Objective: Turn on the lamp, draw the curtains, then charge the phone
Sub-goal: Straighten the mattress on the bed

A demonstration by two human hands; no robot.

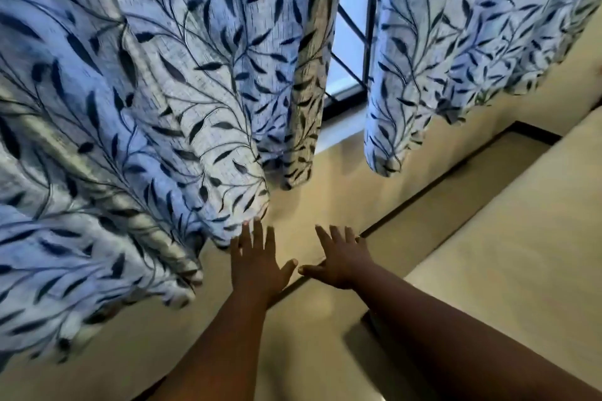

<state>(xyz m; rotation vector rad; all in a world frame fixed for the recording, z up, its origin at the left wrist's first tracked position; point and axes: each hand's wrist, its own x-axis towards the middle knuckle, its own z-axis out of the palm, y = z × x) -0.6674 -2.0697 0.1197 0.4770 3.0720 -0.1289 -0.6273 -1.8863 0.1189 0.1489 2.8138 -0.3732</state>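
- Reaching forward, both arms stretch toward the window [350, 42].
- Left hand [257, 262] is spread flat, holding nothing, fingertips at the left curtain's [146, 91] hem.
- Right hand [342, 259] is splayed and empty, clear of the cloth.
- Right curtain [472, 42] hangs apart, with a strip of window between the two.

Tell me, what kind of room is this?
Probably a room in a home: leaf-patterned curtains hang over a barred window, above a tiled floor.
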